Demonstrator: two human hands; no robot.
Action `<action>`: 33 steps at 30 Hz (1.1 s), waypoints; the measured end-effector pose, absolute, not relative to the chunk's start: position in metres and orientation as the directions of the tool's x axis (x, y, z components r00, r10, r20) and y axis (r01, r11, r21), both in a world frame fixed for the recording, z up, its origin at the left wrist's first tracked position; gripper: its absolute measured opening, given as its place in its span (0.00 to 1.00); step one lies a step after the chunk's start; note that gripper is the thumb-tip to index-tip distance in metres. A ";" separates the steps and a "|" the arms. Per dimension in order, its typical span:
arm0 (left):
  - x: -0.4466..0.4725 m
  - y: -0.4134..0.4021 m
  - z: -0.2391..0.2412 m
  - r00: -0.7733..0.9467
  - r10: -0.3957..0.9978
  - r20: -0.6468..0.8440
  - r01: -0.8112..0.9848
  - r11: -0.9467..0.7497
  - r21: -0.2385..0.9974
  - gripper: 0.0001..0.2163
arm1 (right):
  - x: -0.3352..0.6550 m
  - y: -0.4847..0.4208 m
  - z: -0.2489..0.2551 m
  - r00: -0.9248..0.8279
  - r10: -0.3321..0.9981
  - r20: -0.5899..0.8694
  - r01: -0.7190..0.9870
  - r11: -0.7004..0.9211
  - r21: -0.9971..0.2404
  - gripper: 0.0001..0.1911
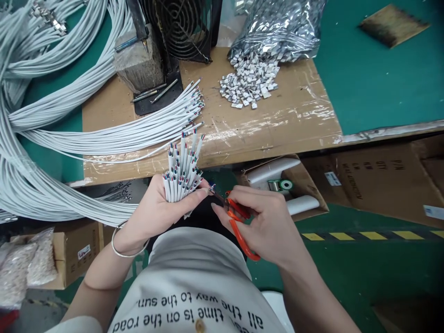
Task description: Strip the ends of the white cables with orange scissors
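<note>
My left hand (169, 203) is wrapped round a thick bundle of white cables (182, 171), whose cut ends point up and away from me. Small red, blue and dark wire tips show at those ends. In my right hand (265, 219) is a pair of orange-handled cutters (239, 215). Their jaws are beside my left thumb, at a cable end with coloured wires. Whether the jaws touch that wire I cannot tell. Another sheaf of white cables (145, 132) lies on the cardboard just beyond, its ends fanned to the right.
Small metal connectors (249, 81) spill from a silvery bag (280, 30) on the cardboard sheet (294, 111). A soldering iron (142, 27) rests by a worn block (138, 62), beside a black fan (180, 27). Below the table edge, an open box (312, 185) holds a solder spool (285, 185).
</note>
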State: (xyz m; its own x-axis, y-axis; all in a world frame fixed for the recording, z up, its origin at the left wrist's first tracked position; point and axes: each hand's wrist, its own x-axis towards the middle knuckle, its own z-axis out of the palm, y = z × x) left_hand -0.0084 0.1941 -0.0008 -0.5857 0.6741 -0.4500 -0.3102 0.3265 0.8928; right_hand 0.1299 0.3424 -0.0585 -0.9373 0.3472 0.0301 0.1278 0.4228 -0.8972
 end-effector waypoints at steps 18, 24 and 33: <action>-0.007 0.192 0.001 -0.576 0.668 -0.471 -0.341 0.328 0.881 0.05 | 0.128 0.341 -0.057 -0.941 0.321 0.109 0.047 0.442 -0.896 0.23; -0.007 0.193 0.002 -0.578 0.671 -0.465 -0.327 0.332 0.885 0.06 | 0.126 0.339 -0.058 -0.915 0.367 0.165 0.028 0.466 -0.884 0.24; -0.015 0.191 0.000 -0.570 0.698 -0.433 -0.219 0.379 0.899 0.10 | 0.124 0.339 -0.057 -0.732 0.671 0.114 0.088 0.259 -0.962 0.18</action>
